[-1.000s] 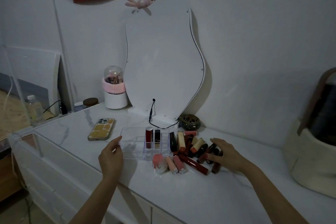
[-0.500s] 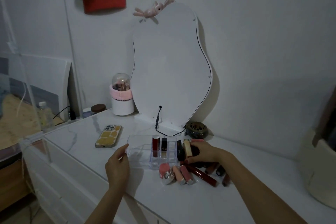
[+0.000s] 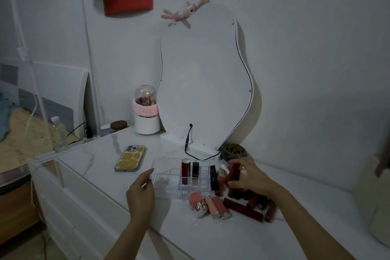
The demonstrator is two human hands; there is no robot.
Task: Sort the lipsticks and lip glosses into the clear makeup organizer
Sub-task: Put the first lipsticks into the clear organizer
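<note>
Right hand lifted off pile since earlier frame, fingers clamped on dark red tube beside clear organizer. Left hand steadies organizer's corner, fingers relaxed, apart. Risk: tube clips standing lipsticks, toppling them.

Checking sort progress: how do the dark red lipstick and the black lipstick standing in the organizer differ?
The dark red lipstick has a silvery cap; the black lipstick has a gold base. The red one stands left of the black one and looks slightly taller. Both stand upright in neighbouring slots of the clear organizer.
</note>
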